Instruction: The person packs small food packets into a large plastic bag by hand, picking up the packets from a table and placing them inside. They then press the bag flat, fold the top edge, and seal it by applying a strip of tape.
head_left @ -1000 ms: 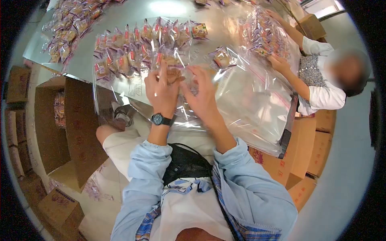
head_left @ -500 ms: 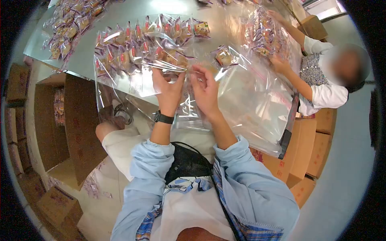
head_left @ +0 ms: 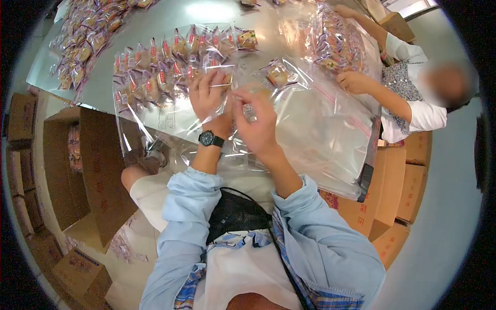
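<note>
A large clear plastic bag (head_left: pixel 170 122) lies on the table, with two rows of individually wrapped pastries (head_left: pixel 150 88) inside it. Palm down, my left hand (head_left: pixel 207 101) rests on the right end of this bag with its fingers stretched over the lower row. My right hand (head_left: pixel 256 121) is just beside it, thumb and fingertips pinched together at the bag's open edge. One wrapped pastry (head_left: pixel 279 75) sits to the right of my hands. Another wrapped pastry (head_left: pixel 246 39) is at the right end of the upper row.
Flat clear bags (head_left: pixel 323 132) are stacked at the table's right corner. A pile of wrapped pastries (head_left: pixel 90 39) covers the far left. Across the right side, a co-worker's hand (head_left: pixel 356 82) touches another filled bag (head_left: pixel 338 44). An open carton (head_left: pixel 101 170) stands lower left; more cartons (head_left: pixel 390 191) stand right.
My left hand has turned from gripping the bag's edge, thumb raised, to lying flat on it. My right hand has shifted slightly left and down, its fingers closing together.
</note>
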### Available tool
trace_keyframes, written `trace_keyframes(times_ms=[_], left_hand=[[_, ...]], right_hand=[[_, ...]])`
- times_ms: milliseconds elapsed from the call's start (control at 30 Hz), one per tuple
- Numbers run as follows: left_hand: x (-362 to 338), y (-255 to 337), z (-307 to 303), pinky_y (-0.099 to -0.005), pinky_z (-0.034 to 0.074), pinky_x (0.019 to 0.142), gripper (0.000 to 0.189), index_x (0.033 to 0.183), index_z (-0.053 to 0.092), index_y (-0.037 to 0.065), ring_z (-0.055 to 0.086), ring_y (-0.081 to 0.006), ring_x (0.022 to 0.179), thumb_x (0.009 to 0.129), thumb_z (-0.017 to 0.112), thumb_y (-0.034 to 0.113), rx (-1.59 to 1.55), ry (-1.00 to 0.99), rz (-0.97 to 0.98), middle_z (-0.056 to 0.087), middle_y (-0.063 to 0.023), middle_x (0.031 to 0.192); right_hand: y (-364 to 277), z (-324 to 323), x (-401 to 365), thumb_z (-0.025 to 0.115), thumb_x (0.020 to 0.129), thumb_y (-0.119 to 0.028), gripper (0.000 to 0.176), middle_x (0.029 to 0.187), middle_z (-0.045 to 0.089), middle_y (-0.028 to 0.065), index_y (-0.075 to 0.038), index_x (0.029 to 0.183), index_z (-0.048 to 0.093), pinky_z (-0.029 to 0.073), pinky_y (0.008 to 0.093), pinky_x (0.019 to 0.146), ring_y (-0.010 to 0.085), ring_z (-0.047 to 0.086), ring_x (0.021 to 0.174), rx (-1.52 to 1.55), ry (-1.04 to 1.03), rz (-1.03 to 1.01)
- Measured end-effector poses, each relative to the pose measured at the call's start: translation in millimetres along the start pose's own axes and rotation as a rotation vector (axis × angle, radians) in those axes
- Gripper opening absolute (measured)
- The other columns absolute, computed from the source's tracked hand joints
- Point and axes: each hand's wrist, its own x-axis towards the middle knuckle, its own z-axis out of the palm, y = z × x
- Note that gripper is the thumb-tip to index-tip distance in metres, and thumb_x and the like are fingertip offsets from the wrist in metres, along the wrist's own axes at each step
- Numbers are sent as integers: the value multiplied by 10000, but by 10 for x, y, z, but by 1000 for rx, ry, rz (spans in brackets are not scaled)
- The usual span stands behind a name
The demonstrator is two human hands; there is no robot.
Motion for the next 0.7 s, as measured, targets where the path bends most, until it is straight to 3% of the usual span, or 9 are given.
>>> trace_keyframes(times_ms=[100,167,200,333,433,567,700], left_hand=[[71,-109,152,-463,455,1024,408,1174,748,137,568,-316,1179,767,773,160,102,0,50,678,-57,1219],[107,-137,206,-449,470,1010,416,1173,767,172,599,-304,1136,759,815,181,178,-14,50,701,-55,1208],[180,-101,230,-452,449,1039,385,1210,731,139,585,-316,1168,825,738,156,201,-84,32,666,-75,1286],[261,-132,39,-452,428,1059,506,1329,668,151,572,-304,1257,832,755,193,-66,-220,128,639,-74,1378],[309,-29,-219,-486,390,1103,510,1339,661,154,556,-293,1302,836,747,174,191,-319,201,622,-81,1415],[366,-123,-26,-502,366,1107,449,1284,680,145,560,-257,1300,837,722,174,239,-381,355,639,-63,1381],[398,-167,40,-531,382,1068,404,1242,686,108,595,-245,1222,842,683,166,214,-278,289,684,-50,1264]], right_hand=[[-12,44,14,715,878,-25,235,923,676,139,-37,1113,711,520,419,750,302,648,819,24,-33,-22],[16,-5,2,719,864,13,267,964,707,132,-27,1128,719,531,374,790,264,678,860,-44,-117,-34],[32,-31,1,721,857,32,283,984,723,129,-21,1135,723,537,351,810,244,693,880,-80,-160,-42],[74,-31,85,746,825,3,340,964,701,131,-22,1162,701,539,378,808,279,671,880,25,3,51],[47,-88,175,752,812,-38,332,972,676,134,-29,1138,691,537,404,802,309,656,903,-43,37,44],[81,-56,209,713,816,-21,348,989,652,157,-32,1163,681,528,406,806,322,644,891,-105,-87,48],[18,-96,189,674,824,17,357,976,642,153,-39,1177,682,531,394,768,303,644,859,-24,-154,110]])
